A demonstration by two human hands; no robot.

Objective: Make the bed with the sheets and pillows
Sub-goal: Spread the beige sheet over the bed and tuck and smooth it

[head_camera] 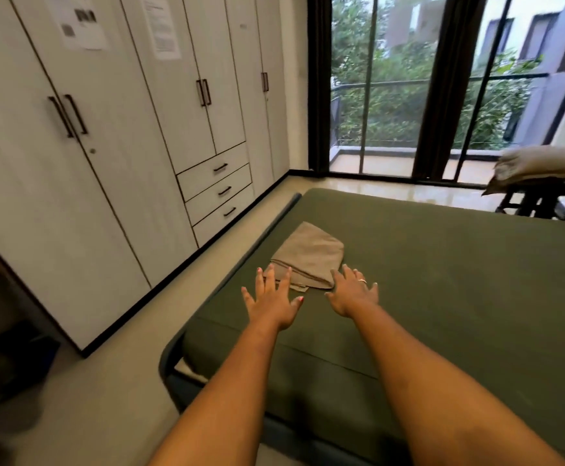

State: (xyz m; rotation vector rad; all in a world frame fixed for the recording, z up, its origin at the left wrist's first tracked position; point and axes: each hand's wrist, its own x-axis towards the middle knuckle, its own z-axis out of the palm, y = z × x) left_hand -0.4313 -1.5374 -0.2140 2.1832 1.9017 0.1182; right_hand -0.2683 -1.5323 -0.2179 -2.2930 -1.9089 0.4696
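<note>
Mid-frame, our left hand [272,304] and right hand [353,295] reach, fingers spread and empty, for the folded sheet [308,255]; next we grip and unfold it.

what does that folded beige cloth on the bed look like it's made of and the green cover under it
Folded beige cloth: woven fabric, possibly cotton, matte, with a darker stitched line near its edge. Green cover: smooth matte textile, lying flat with a seam; fibre unclear.

In front of you, the olive-green fabric-covered bed [442,297] carries one folded beige cloth sheet [308,257], lying flat near its left edge.
</note>
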